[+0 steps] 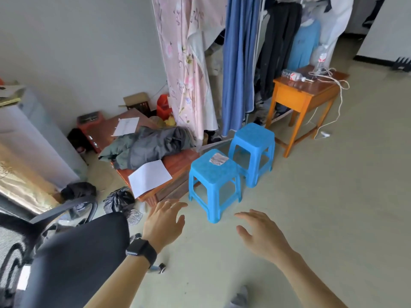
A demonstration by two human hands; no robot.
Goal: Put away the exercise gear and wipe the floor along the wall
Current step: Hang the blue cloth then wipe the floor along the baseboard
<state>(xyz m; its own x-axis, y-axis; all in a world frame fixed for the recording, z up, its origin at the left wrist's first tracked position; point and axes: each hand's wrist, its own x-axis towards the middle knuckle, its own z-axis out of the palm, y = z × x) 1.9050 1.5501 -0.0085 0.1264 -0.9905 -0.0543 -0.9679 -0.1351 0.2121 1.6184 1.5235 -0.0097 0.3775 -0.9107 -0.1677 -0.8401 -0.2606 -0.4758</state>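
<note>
Both my hands reach forward over the pale floor (311, 207), empty. My left hand (165, 221), with a ring and a black watch on the wrist, has its fingers spread just left of the nearer blue stool (213, 172). My right hand (260, 234) is open with relaxed fingers, below and right of that stool. A folded grey cloth (218, 158) lies on the nearer stool's top. A second blue stool (253, 138) stands behind it. No exercise gear is clearly recognisable in view.
A low reddish table (180, 161) carries a grey jacket (151, 147) and white paper (149, 177). Boxes and clutter lie along the wall. A black office chair (73, 252) is at lower left. An orange wooden table (304, 94) with cables stands by hanging clothes (240, 63).
</note>
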